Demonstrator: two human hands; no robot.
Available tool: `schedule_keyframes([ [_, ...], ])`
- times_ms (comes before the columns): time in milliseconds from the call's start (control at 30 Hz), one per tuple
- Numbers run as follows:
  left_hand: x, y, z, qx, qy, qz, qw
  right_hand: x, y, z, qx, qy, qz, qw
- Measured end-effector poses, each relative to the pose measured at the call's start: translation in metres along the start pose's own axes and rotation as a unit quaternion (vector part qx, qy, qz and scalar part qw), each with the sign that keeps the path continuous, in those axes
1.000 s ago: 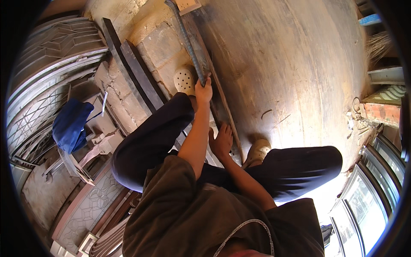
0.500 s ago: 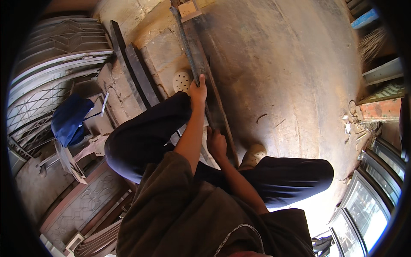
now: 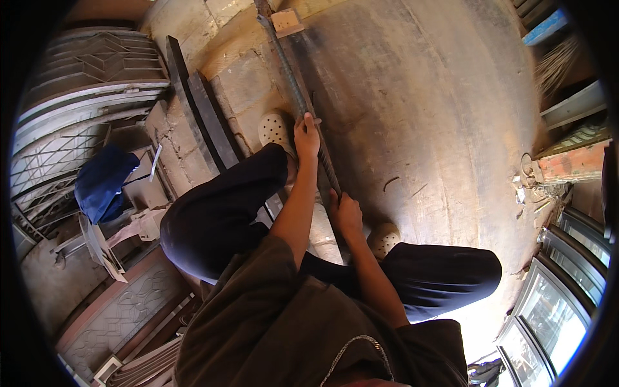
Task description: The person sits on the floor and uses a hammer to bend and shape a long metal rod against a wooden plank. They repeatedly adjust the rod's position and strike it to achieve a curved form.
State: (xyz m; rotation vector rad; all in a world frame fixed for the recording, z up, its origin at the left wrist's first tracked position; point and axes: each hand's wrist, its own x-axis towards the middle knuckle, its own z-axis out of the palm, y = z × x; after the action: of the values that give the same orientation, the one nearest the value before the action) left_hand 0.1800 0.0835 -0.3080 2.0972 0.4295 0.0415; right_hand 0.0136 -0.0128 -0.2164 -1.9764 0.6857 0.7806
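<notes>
A long ribbed steel bar (image 3: pixel 293 77) lies across the dusty concrete floor (image 3: pixel 419 103), running from the top of the view down between my legs. My left hand (image 3: pixel 306 137) is shut around the bar farther up, beside my left foot in a pale perforated clog (image 3: pixel 274 128). My right hand (image 3: pixel 345 216) grips the bar's near part, close to my right clog (image 3: pixel 385 238). I am crouched in dark trousers, knees spread to both sides of the bar.
A small wooden block (image 3: pixel 287 22) sits by the bar's far end. Stone blocks (image 3: pixel 242 84) and dark planks (image 3: pixel 193 109) lie at left, with metal gates (image 3: pixel 77 84) and a blue cloth (image 3: pixel 100 184) beyond. Framed glass panels (image 3: pixel 567 277) and an orange beam (image 3: pixel 570 164) stand at right.
Both hands keep their hold on the bar at about the same places. The view has shifted slightly, and my legs have shifted a little.
</notes>
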Motion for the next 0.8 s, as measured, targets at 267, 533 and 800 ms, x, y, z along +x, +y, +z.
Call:
schedule_keyframes([
  [267,-0.014,0.012,-0.032,-0.039,-0.081,-0.154,0.984,-0.008,0.002,0.037,0.079,-0.005,-0.03,0.996],
  [533,-0.009,0.01,-0.028,0.063,-0.009,-0.073,0.995,-0.012,-0.009,0.05,0.091,0.0,-0.041,0.995],
  [800,0.001,-0.032,-0.023,-0.001,0.005,-0.032,0.999,0.0,0.008,0.056,-0.059,0.061,-0.128,0.988],
])
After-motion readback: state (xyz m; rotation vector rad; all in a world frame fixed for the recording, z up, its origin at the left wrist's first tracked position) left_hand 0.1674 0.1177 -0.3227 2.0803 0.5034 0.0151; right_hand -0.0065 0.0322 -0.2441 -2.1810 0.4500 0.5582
